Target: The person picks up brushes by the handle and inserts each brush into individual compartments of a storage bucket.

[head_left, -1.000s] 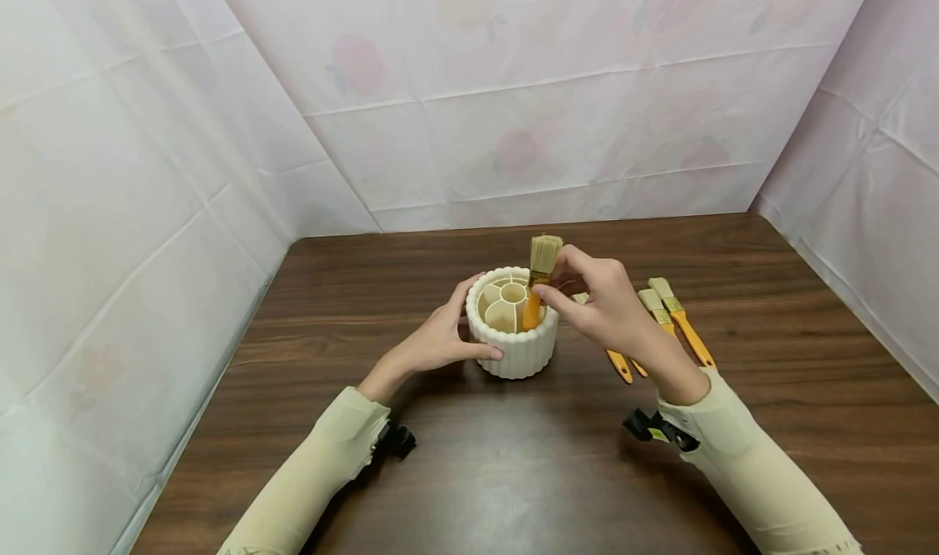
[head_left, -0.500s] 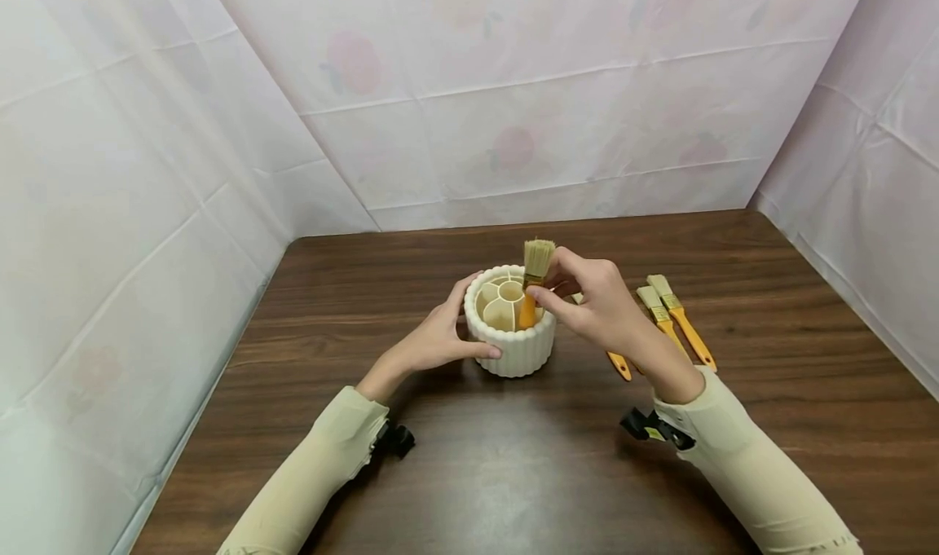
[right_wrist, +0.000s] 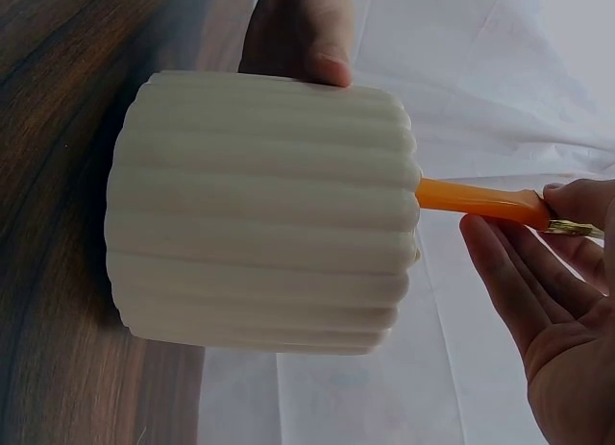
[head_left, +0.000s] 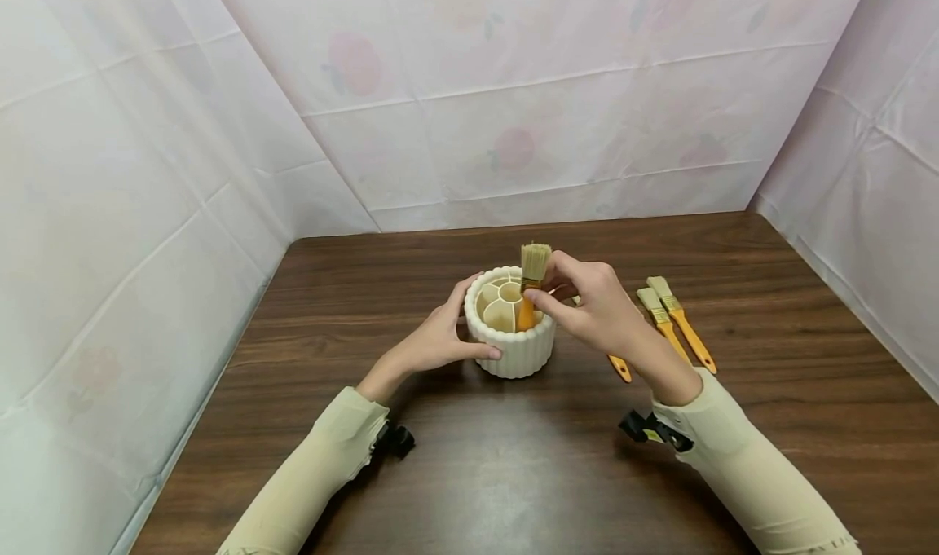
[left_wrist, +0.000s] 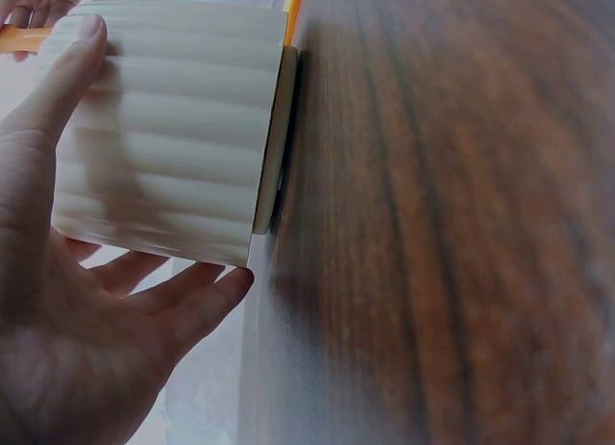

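Where the head view looks down on the dark wooden table (head_left: 513, 473), a cream ribbed holder (head_left: 512, 351) stands near its middle, its top split into compartments around a small round centre. The left hand (head_left: 433, 341) wraps the holder's left wall, thumb along the near side and fingers at the far rim. The right hand (head_left: 594, 306) pinches a paintbrush (head_left: 530, 288) by its metal band; the brush stands upright, bristles up, its orange handle down in a compartment on the holder's right side. Just right of the holder, three more brushes (head_left: 678, 320) lie flat on the table, partly hidden behind the right wrist. Pale floral sheets (head_left: 513, 115) hang beyond the holder and at both sides.

From the left wrist, the holder (left_wrist: 173, 128) fills the upper left, thumb (left_wrist: 58, 75) pressed against its ribs, fingers curled underneath, the table (left_wrist: 432, 224) beside its base.

From the right wrist, the holder (right_wrist: 264, 214) is seen side-on; the orange handle (right_wrist: 476, 202) sticks out of its mouth, and the right fingertips (right_wrist: 577, 203) grip it at the band. The left thumb (right_wrist: 303, 32) shows on the holder's far side.
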